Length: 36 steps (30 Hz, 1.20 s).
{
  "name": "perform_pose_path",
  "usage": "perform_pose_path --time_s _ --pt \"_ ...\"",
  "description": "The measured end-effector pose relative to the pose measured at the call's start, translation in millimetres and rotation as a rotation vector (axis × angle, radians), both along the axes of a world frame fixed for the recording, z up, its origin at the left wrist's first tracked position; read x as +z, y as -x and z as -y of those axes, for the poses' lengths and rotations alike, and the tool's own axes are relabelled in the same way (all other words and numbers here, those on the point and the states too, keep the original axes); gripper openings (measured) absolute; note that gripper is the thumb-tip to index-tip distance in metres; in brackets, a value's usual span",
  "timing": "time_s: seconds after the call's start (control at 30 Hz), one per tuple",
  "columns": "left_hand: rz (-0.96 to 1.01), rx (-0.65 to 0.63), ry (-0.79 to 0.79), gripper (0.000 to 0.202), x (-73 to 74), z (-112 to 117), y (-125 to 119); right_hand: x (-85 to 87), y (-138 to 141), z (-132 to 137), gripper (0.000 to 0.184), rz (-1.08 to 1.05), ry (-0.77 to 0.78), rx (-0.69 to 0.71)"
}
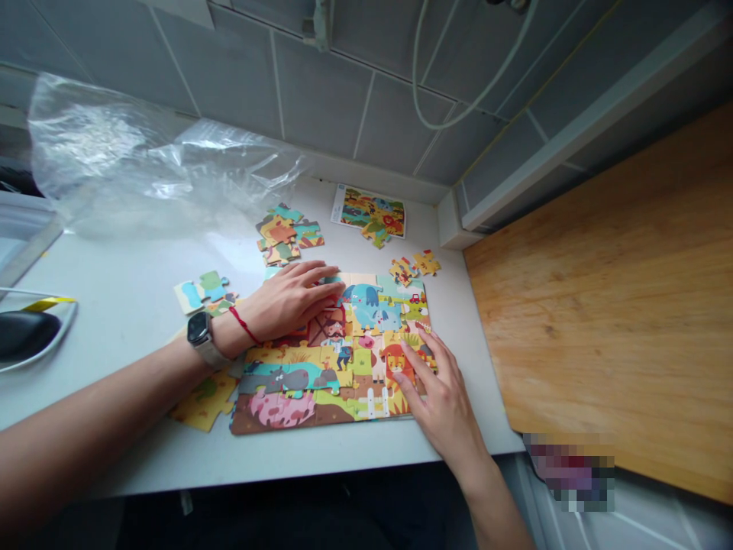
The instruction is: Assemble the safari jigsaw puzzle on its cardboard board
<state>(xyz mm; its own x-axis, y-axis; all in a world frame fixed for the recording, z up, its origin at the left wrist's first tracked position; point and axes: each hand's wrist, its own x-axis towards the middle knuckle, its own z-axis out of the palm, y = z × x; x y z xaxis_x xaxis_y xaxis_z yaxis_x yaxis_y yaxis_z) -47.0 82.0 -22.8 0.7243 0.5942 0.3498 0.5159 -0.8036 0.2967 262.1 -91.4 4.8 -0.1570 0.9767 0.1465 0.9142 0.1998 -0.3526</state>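
A partly assembled jigsaw puzzle (pixel 286 378) with elephants, a farmer, a lion, a hippo and a pink spotted animal lies near the table's front edge. My left hand (pixel 295 298) rests palm down across its upper left part, fingers stretched out and hiding what is beneath. On the puzzle's right side lies my right hand (pixel 438 382), fingers apart, the tips touching the area around the lion. Loose puzzle pieces (pixel 279 229) are heaped behind the puzzle. Two more puzzle pieces (pixel 415 266) sit off its upper right corner, and others lie left of it, partly under my left wrist.
A small picture card (pixel 369 208) with a puzzle piece on it lies by the wall. Crumpled clear plastic bags (pixel 143 168) cover the back left. A black mouse-like object (pixel 28 336) is at the left edge. A wooden board (pixel 601 305) stands at the right.
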Motion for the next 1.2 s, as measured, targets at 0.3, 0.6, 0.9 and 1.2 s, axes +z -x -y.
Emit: perform_pose_path --time_s 0.3,0.6,0.9,1.2 --pt "-0.004 0.001 0.009 0.04 0.7 -0.5 0.2 5.5 5.7 -3.8 0.039 0.015 0.011 -0.008" --pt "-0.007 -0.007 0.009 0.041 -0.2 -1.3 0.0 8.7 21.1 -4.8 0.04 0.157 -0.03 -0.036" --pt "-0.002 0.006 0.003 0.04 -3.1 -0.4 -0.3 -8.6 19.6 -9.2 0.053 0.026 -0.077 0.094" --pt "0.005 0.06 -0.005 0.044 -2.2 0.2 -1.3 -20.4 13.1 -7.0 0.058 0.014 -0.106 0.102"
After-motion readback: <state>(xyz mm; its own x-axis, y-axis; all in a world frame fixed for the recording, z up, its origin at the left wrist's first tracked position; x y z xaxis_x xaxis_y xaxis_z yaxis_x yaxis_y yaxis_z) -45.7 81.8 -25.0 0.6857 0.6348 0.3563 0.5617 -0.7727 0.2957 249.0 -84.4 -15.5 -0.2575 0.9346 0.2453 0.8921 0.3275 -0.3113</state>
